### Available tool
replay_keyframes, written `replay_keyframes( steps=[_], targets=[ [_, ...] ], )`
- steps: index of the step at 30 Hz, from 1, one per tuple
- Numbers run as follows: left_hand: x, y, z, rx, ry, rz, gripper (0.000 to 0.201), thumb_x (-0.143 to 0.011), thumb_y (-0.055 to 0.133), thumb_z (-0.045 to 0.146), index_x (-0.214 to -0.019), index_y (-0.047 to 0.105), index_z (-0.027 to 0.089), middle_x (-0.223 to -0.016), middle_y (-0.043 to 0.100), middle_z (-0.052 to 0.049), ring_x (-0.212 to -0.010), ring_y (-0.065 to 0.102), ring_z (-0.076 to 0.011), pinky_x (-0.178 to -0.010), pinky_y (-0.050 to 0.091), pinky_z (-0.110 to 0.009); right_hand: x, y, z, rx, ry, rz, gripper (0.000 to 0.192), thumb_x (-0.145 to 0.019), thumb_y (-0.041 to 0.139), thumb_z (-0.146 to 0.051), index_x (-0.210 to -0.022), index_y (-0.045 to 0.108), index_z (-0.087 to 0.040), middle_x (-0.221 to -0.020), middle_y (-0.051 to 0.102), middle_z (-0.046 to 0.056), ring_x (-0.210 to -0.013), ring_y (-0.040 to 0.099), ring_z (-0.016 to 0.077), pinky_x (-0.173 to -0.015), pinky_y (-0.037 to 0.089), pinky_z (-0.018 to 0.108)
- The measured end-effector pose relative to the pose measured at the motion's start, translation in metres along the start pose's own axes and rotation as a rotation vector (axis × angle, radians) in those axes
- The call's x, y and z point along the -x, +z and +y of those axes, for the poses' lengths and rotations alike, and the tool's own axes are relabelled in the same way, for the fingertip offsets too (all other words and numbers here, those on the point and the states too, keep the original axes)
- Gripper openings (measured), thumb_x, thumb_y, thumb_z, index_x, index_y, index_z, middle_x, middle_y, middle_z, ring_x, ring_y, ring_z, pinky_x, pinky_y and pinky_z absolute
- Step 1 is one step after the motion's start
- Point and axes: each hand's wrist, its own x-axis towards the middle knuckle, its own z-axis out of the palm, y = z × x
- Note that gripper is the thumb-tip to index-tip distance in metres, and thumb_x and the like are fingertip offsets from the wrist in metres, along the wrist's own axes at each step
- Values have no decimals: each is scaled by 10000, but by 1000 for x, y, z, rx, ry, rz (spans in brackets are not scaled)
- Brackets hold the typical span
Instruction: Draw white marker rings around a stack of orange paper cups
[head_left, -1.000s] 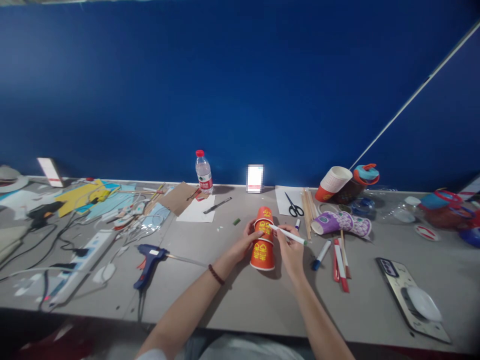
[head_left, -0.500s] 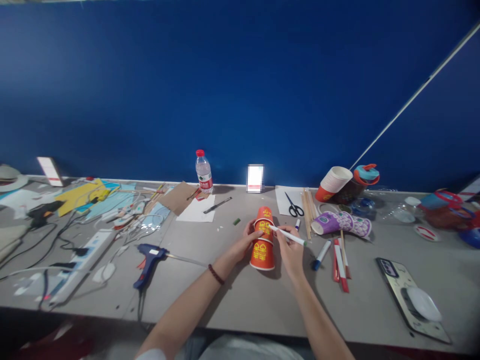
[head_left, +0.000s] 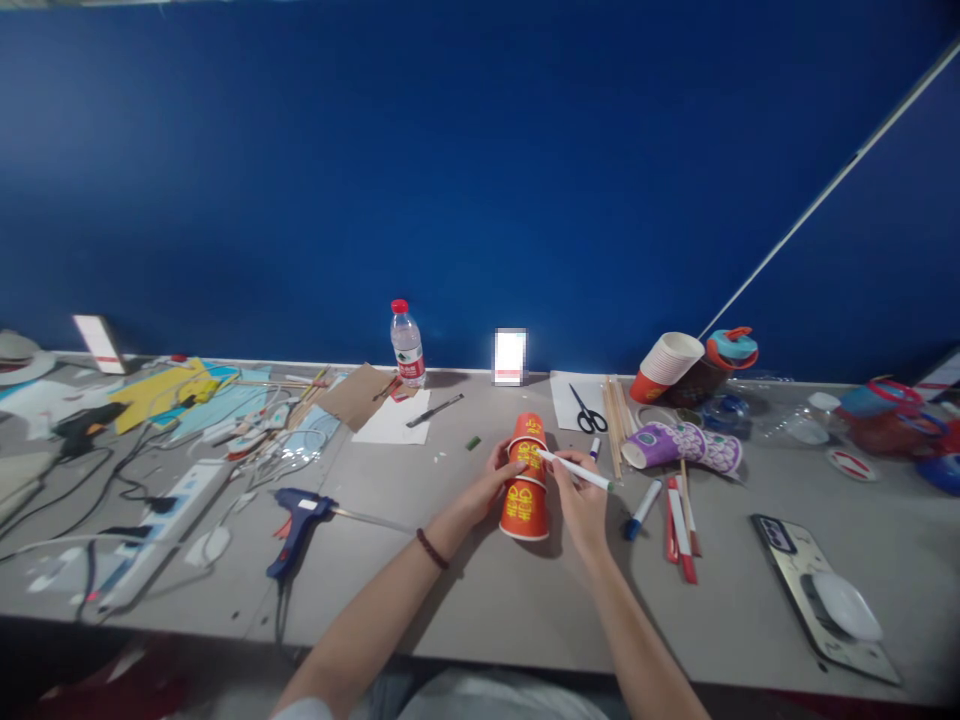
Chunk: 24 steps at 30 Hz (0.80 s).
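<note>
In the head view, the left hand [head_left: 487,485] is curled against the side of a column of red paper cups [head_left: 525,510], its thumb lying over the front. The right hand [head_left: 581,500] pinches a white pen [head_left: 581,470] with a green end between thumb and fingers; the other end of the pen meets or nearly meets the middle cup. The column is in the middle of the grey table [head_left: 450,600], near its front edge; whether it stands or lies, I cannot tell.

Yellow characters decorate the cups, but they are too blurred to read surely. The bottle [head_left: 408,345] has a red and white label, whose writing is too small.

To the right of the hands are a blue-capped marker [head_left: 643,510], red-and-white pens [head_left: 681,525] and purple cups [head_left: 679,446]. On the left lies a blue glue gun [head_left: 300,525]. Beyond the column, scissors [head_left: 589,412] rest partly on white paper [head_left: 566,402].
</note>
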Motion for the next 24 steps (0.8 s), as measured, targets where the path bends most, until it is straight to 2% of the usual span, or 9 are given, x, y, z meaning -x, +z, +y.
replay_keyframes(
  steps=[24],
  targets=[
    [7, 8, 11, 26, -30, -3, 598, -662, 834, 258, -1190, 561, 191, -1238, 604, -135, -1063, 636, -272, -1021, 448, -489, 0, 0, 3, -15, -3, 2, 288, -777, 687, -469, -844, 614, -198, -779, 667, 24, -713, 653, 191, -637, 533, 298]
  ],
)
